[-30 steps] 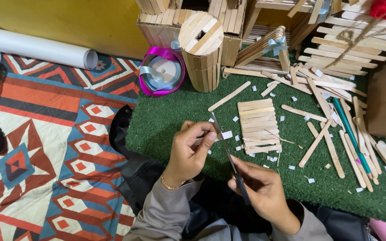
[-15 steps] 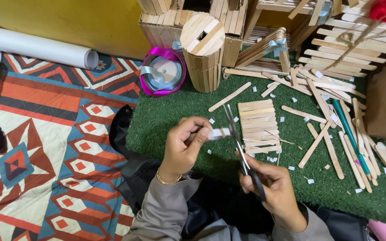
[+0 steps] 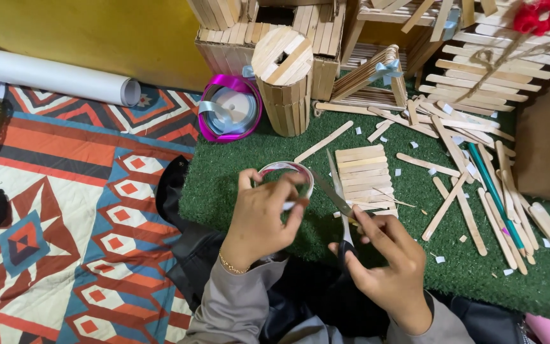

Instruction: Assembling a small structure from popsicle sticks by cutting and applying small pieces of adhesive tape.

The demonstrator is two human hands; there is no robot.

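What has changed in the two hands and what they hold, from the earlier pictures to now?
The left hand now holds a roll of tape, where earlier it pinched a small white piece. The right hand keeps the scissors, blades open. The stick panel on the green mat stayed put.

Grey long sleeves cover both arms (a thin gold bracelet [image 3: 232, 264] circles the left wrist).

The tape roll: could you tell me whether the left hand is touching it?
Touching: the head view shows the left hand gripping the tape roll, fingers over its rim.
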